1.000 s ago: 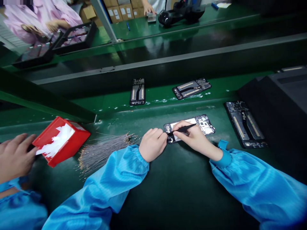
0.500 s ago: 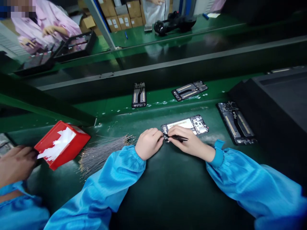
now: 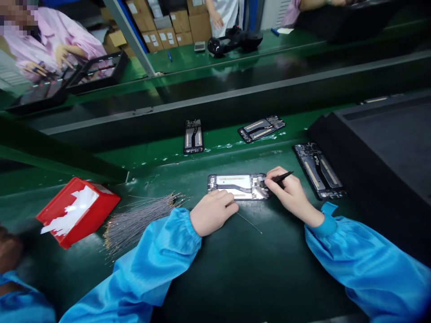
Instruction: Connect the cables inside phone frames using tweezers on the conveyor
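Holding one black tool (image 3: 283,176), the right hand (image 3: 290,192) meets one phone (image 3: 234,181).

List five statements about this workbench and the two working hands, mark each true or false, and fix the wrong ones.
1. The right hand holds a slim black tool. True.
2. A wire bundle lies between the red bin and the left hand. True.
3. The left hand is inside the red bin. False: it is at the near edge of an opened phone.
4. A single thin wire extends beside the left hand. True.
5. The paper in the red bin is blue. False: it is white.
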`<action>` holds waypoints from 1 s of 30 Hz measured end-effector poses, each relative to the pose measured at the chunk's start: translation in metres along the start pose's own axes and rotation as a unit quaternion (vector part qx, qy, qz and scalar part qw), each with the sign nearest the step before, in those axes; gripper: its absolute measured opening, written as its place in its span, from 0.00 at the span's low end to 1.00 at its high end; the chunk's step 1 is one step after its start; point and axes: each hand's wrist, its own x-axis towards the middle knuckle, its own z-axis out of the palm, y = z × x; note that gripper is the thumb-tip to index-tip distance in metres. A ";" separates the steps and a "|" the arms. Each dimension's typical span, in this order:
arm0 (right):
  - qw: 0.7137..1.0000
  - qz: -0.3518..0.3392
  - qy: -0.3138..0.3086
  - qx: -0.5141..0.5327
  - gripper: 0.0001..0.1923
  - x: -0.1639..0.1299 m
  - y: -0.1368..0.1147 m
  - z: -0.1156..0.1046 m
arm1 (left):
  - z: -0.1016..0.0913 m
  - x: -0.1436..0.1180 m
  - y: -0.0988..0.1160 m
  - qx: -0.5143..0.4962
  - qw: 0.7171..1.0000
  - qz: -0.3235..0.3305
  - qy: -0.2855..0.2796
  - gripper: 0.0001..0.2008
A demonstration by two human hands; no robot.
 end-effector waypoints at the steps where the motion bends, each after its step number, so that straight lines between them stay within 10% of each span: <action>1: 0.999 -0.003 -0.015 0.037 0.04 -0.002 -0.003 0.002 | 0.001 0.002 0.001 0.000 1.000 -0.004 0.001 0.10; 30: 0.984 0.116 -0.057 0.121 0.04 -0.026 -0.008 -0.004 | 0.018 0.016 0.024 -0.055 0.988 -0.107 0.098 0.11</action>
